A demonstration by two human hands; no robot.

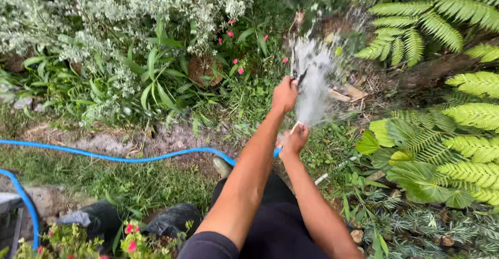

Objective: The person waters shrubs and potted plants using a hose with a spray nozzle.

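Note:
My left hand (285, 94) is stretched forward and closed around a small dark tool (302, 76), whose tip sticks up out of the fist. Just below it my right hand (294, 140) grips the end of a blue hose (119, 158). A spray of water (313, 85) shoots up from the hose end and splashes over the tool and my left hand. The hose runs in from the left across the grass and passes behind my left arm. What kind of tool it is stays unclear through the spray.
Ferns (470, 113) and broad leaves crowd the right side. A pale bushy shrub (93, 14) and small red flowers (230, 33) fill the back left. Black plant bags (171, 220) with flowering plants sit at the lower left. Bare soil and grass lie below the hose.

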